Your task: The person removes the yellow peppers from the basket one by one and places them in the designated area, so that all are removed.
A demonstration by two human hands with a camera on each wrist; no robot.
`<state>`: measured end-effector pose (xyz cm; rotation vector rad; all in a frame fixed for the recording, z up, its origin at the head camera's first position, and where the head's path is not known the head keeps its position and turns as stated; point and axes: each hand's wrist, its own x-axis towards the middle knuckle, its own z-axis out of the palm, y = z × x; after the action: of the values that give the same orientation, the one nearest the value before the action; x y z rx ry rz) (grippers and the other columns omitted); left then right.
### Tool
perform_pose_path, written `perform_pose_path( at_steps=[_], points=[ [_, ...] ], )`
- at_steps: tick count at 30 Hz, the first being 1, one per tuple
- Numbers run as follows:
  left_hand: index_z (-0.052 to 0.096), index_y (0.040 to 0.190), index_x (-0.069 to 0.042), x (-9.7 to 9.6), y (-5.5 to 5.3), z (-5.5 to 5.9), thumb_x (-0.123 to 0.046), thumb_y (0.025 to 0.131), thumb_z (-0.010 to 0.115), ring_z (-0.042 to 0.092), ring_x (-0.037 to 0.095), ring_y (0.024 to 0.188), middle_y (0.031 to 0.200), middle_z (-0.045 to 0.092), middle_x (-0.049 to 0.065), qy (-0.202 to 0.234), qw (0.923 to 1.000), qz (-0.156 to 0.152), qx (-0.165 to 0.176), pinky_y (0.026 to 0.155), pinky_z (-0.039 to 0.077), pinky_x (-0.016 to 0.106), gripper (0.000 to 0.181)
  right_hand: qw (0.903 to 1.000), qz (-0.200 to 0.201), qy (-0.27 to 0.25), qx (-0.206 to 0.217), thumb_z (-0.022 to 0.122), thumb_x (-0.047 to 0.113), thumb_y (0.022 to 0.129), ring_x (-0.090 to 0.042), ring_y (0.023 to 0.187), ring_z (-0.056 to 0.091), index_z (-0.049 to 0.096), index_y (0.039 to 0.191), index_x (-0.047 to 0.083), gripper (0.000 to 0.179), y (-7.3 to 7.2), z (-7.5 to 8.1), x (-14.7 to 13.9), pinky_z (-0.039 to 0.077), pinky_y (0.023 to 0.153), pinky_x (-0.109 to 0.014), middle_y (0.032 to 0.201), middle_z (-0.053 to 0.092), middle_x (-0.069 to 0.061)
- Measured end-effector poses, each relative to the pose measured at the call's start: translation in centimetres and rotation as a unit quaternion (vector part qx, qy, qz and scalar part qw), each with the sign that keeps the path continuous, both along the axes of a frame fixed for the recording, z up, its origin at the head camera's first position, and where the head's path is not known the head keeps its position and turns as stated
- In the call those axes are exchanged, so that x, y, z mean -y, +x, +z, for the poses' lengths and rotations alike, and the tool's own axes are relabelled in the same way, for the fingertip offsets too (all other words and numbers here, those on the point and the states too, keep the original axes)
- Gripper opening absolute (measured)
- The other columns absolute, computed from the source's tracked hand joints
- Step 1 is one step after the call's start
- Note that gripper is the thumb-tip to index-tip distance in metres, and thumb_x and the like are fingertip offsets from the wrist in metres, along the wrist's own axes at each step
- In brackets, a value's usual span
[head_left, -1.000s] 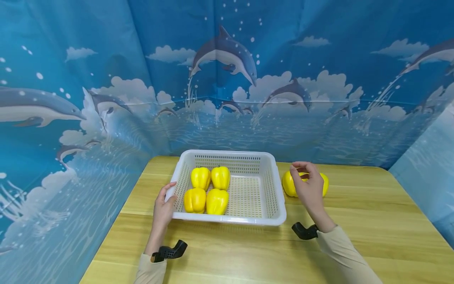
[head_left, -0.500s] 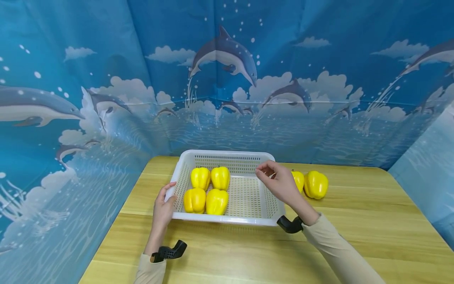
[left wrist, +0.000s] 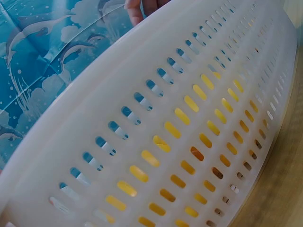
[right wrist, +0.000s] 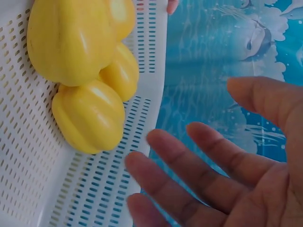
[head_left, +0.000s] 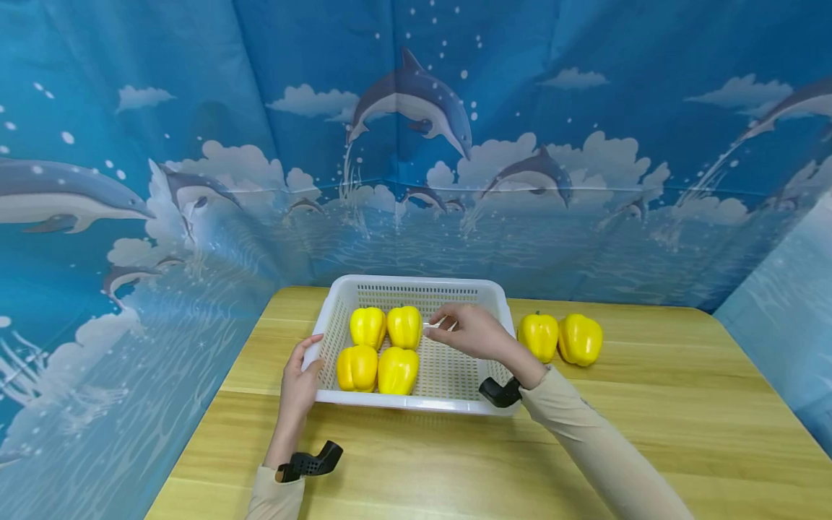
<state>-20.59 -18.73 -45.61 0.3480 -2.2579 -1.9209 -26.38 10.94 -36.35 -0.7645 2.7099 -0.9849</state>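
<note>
Yellow peppers (head_left: 398, 370), four of them, sit in the left half of the white basket (head_left: 422, 405), with open floor (head_left: 448, 375) to their right. Over that room hovers the right hand (head_left: 473, 331), fingers spread; the left hand (head_left: 299, 386) grips the left rim (head_left: 326, 310).

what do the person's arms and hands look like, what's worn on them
The left hand and right hand wear no gloves. Both arms have long, plain beige sleeves: left sleeve, right sleeve. At each wrist sits a bent black device: left device, right device.
</note>
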Motion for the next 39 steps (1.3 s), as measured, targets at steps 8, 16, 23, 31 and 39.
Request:
perform_pose_path(
  at_steps=[8,16,23,31,39],
  points=[
    [0.048,0.134,-0.015,0.0,0.0,-0.1,-0.002,0.095,0.043,0.044,0.035,0.123,0.145,0.038,0.015,-0.003,1.0000,0.001,0.001,0.097,0.037,0.053,0.042,0.9943,0.036,0.087,0.052,0.063,0.045,0.087,-0.012,0.077,0.060,0.065,0.112,0.011,0.043,-1.1,-0.9,2.0,0.049,0.069,-0.032,0.091,0.066,0.002],
    [0.049,0.134,-0.016,-0.1,-0.1,0.0,-0.002,0.095,0.043,0.045,0.035,0.122,0.144,0.039,0.015,-0.008,0.9999,0.005,0.007,0.096,0.038,0.053,0.042,0.9835,0.050,0.149,0.089,0.061,0.051,0.086,-0.012,0.084,0.057,0.063,0.119,0.010,0.053,-1.8,-1.7,3.6,0.047,0.072,-0.033,0.101,0.063,0.001],
    [0.049,0.134,-0.015,-0.1,-0.1,0.0,-0.002,0.095,0.043,0.045,0.035,0.122,0.144,0.039,0.014,-0.011,0.9999,0.008,0.002,0.097,0.037,0.053,0.042,0.9769,0.057,0.169,0.118,0.062,0.052,0.085,-0.013,0.069,0.048,0.065,0.100,0.008,0.047,-2.2,-2.4,5.0,0.040,0.063,-0.029,0.081,0.057,0.000],
    [0.048,0.135,-0.016,0.0,0.1,0.0,-0.002,0.095,0.043,0.044,0.036,0.122,0.145,0.038,0.015,-0.009,0.9999,0.005,0.003,0.098,0.036,0.054,0.042,0.9699,0.035,0.178,0.163,0.063,0.057,0.082,-0.015,0.053,0.042,0.052,0.072,0.013,0.047,-2.6,-3.5,5.9,0.045,0.053,-0.033,0.062,0.040,0.001],
    [0.047,0.136,-0.016,0.0,0.1,0.1,-0.003,0.096,0.043,0.045,0.036,0.122,0.145,0.037,0.015,-0.008,1.0000,0.003,0.004,0.097,0.037,0.054,0.043,0.9582,0.002,0.184,0.219,0.064,0.061,0.079,-0.028,0.082,0.061,0.055,0.118,0.003,0.070,-2.7,-4.2,6.4,0.051,0.064,-0.039,0.098,0.056,-0.006]
  ],
)
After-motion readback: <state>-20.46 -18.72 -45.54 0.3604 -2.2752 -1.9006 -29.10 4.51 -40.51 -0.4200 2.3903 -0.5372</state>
